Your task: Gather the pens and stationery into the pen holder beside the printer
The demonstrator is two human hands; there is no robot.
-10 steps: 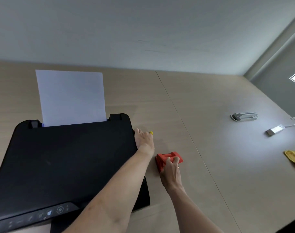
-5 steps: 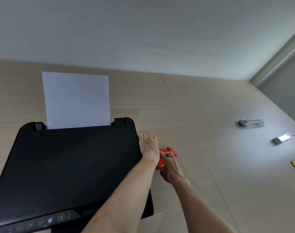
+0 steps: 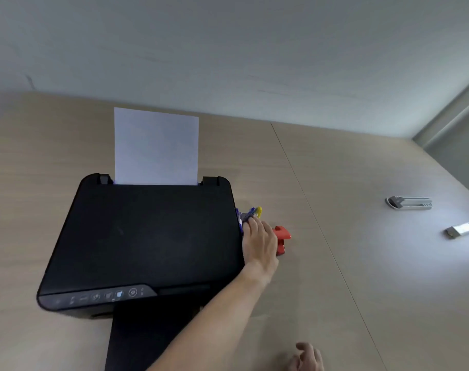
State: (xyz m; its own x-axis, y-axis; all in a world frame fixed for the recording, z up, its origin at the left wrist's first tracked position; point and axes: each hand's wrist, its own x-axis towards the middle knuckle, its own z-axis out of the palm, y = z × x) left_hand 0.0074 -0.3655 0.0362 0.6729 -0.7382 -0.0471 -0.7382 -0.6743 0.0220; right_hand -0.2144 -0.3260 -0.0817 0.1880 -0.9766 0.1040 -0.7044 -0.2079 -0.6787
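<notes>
Pens (image 3: 250, 213): blue and yellow tips, clustered upright just beyond the left hand's (image 3: 260, 242) fingertips. Red stationery item (image 3: 281, 238): on the desk, just right of that hand, partly hidden.

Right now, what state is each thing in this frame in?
Printer: lid closed, paper sheet upright in rear feed.
Pens: bunched beside printer, under the fingers.
Red stationery piece: on desk, partly hidden by hand.
Left hand: resting over the pens.
Right hand: empty, open, near the bottom edge.
Table: bears everything.
</notes>
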